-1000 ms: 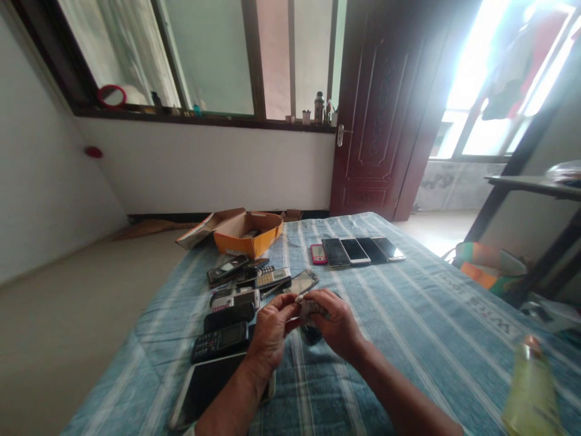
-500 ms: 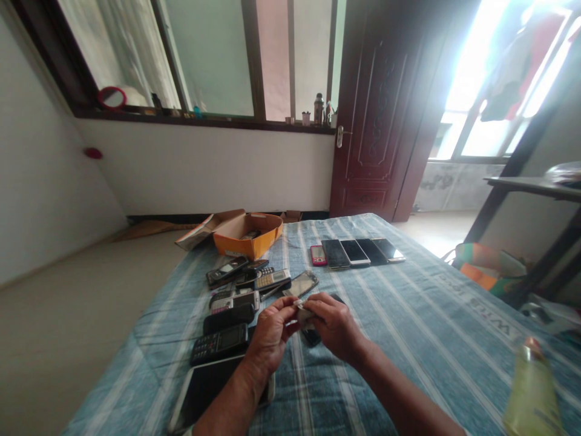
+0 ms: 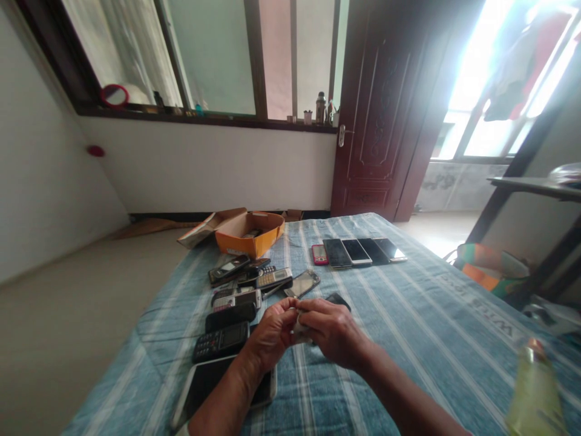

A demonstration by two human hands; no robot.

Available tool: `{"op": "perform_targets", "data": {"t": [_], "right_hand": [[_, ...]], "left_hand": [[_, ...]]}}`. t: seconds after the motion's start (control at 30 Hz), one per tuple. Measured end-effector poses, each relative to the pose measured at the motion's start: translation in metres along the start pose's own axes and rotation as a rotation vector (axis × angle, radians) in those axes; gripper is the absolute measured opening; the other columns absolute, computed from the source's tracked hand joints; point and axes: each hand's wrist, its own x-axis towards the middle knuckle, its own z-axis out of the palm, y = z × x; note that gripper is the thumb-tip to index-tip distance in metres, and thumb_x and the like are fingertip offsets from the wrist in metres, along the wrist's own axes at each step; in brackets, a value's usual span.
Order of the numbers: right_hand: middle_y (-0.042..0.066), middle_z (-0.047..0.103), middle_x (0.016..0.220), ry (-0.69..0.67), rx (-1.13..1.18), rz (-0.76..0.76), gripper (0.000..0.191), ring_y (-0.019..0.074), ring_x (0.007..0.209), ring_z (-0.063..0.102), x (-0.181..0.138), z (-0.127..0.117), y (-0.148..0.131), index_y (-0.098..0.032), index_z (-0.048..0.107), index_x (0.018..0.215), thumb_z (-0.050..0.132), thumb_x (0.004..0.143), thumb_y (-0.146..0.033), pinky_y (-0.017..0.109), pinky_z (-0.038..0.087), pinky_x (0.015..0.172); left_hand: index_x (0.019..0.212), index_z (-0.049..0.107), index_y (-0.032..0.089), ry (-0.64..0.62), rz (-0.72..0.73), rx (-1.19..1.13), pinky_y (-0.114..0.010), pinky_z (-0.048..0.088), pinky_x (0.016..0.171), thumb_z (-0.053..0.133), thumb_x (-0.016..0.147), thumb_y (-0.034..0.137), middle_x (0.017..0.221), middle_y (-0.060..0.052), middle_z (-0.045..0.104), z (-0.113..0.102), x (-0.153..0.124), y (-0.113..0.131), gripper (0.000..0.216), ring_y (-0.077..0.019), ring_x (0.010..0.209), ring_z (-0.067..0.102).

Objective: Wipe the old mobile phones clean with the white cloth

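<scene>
My left hand (image 3: 271,333) and my right hand (image 3: 333,332) meet at the middle of the bed-like surface, fingers pinched together. Between them is a small whitish, crumpled-looking piece (image 3: 299,329), mostly hidden by the fingers; it may be cloth or paper. A dark object (image 3: 339,301) pokes out behind my right hand. Just beyond the fingertips lies a grey touchscreen phone (image 3: 303,283). Under my left forearm is a white-framed tablet (image 3: 204,387), partly covered. Beside it lie a black keypad phone (image 3: 221,342) and a plain black phone (image 3: 230,317).
Several older phones (image 3: 272,278) lie piled at the left, before an open orange box (image 3: 245,245). A pink phone (image 3: 319,255) and a row of smartphones (image 3: 356,252) lie farther back. A yellowish bottle (image 3: 535,387) stands at right on the blue striped cloth (image 3: 431,351).
My right fingers have curled further over the whitish piece, and it shows lower between the hands. The view has shifted slightly; the phones have not moved on the cloth.
</scene>
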Motion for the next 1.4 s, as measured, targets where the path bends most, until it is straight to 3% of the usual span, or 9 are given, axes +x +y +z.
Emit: {"op": "perform_targets", "data": {"t": [0.33, 0.47, 0.57, 0.63, 0.73, 0.83, 0.97, 1.2, 1.4], "right_hand": [[0.005, 0.065, 0.089, 0.147, 0.072, 0.117, 0.019, 0.0128, 0.077, 0.06, -0.004, 0.013, 0.013, -0.019, 0.066, 0.081, 0.05, 0.089, -0.015, 0.022, 0.049, 0.07], [0.003, 0.064, 0.085, 0.172, 0.048, 0.156, 0.017, 0.0123, 0.075, 0.059, -0.007, 0.013, 0.027, -0.019, 0.065, 0.079, 0.052, 0.087, -0.012, 0.022, 0.048, 0.069], [0.004, 0.063, 0.087, 0.25, -0.04, 0.226, 0.018, 0.0138, 0.078, 0.06, -0.012, 0.008, 0.043, -0.019, 0.064, 0.079, 0.051, 0.086, -0.011, 0.023, 0.048, 0.072], [0.006, 0.063, 0.089, 0.272, -0.087, 0.259, 0.021, 0.0152, 0.081, 0.06, -0.016, 0.006, 0.052, -0.018, 0.063, 0.079, 0.047, 0.087, -0.009, 0.025, 0.047, 0.073], [0.006, 0.062, 0.092, 0.251, -0.114, 0.263, 0.024, 0.0166, 0.084, 0.059, -0.021, 0.01, 0.056, -0.017, 0.063, 0.082, 0.043, 0.087, -0.006, 0.026, 0.047, 0.075], [0.005, 0.061, 0.09, 0.154, -0.16, 0.227, 0.021, 0.0167, 0.084, 0.057, -0.022, 0.021, 0.047, -0.018, 0.062, 0.082, 0.046, 0.085, -0.004, 0.027, 0.047, 0.075], [0.005, 0.06, 0.089, -0.041, -0.205, 0.139, 0.019, 0.0184, 0.087, 0.054, -0.021, 0.035, 0.031, -0.018, 0.062, 0.086, 0.053, 0.081, -0.003, 0.028, 0.047, 0.077], [0.006, 0.062, 0.094, -0.077, -0.277, 0.094, 0.023, 0.021, 0.087, 0.053, -0.019, 0.043, 0.029, -0.018, 0.062, 0.103, 0.055, 0.084, -0.007, 0.033, 0.045, 0.077], [0.004, 0.061, 0.084, -0.095, -0.502, 0.21, 0.014, 0.0209, 0.087, 0.052, -0.015, 0.032, 0.04, -0.019, 0.061, 0.077, 0.057, 0.083, -0.006, 0.033, 0.041, 0.077]], "left_hand": [[0.074, 0.059, 0.016, 0.143, 0.142, 0.12, -0.025, 0.05, 0.056, 0.078, 0.061, 0.028, 0.064, 0.003, 0.058, 0.005, 0.004, -0.005, 0.026, -0.0117, 0.058, 0.057], [0.077, 0.067, 0.018, 0.288, 0.301, 0.45, -0.026, 0.048, 0.06, 0.071, 0.064, 0.027, 0.074, -0.002, 0.067, 0.006, 0.007, -0.007, 0.017, -0.0177, 0.069, 0.061], [0.08, 0.07, 0.02, 0.373, 0.481, 0.775, -0.032, 0.047, 0.077, 0.067, 0.065, 0.021, 0.08, -0.004, 0.069, 0.007, 0.006, -0.008, 0.015, -0.0226, 0.081, 0.062], [0.088, 0.07, 0.02, 0.364, 0.553, 1.035, -0.036, 0.045, 0.087, 0.065, 0.065, 0.018, 0.089, -0.007, 0.07, 0.009, 0.003, -0.01, 0.024, -0.0264, 0.092, 0.061], [0.112, 0.064, 0.017, 0.29, 0.509, 1.354, -0.041, 0.04, 0.095, 0.07, 0.058, 0.021, 0.113, -0.012, 0.064, 0.012, -0.001, -0.014, 0.055, -0.0325, 0.109, 0.053], [0.129, 0.052, 0.014, 0.224, 0.401, 1.504, -0.043, 0.039, 0.098, 0.074, 0.053, 0.026, 0.124, -0.015, 0.058, 0.013, -0.003, -0.02, 0.079, -0.0356, 0.115, 0.049], [0.134, 0.045, 0.014, 0.2, 0.408, 1.541, -0.041, 0.039, 0.097, 0.064, 0.063, 0.02, 0.12, -0.015, 0.06, 0.008, -0.001, -0.027, 0.074, -0.033, 0.112, 0.052], [0.132, 0.045, 0.009, 0.133, 0.477, 1.61, -0.041, 0.036, 0.103, 0.052, 0.072, 0.015, 0.116, -0.017, 0.062, 0.002, 0.004, -0.032, 0.061, -0.0299, 0.112, 0.054], [0.133, 0.043, 0.007, 0.169, 0.388, 1.595, -0.04, 0.041, 0.097, 0.062, 0.064, 0.021, 0.12, -0.017, 0.059, 0.01, 0.002, -0.029, 0.073, -0.0329, 0.113, 0.05]]}}
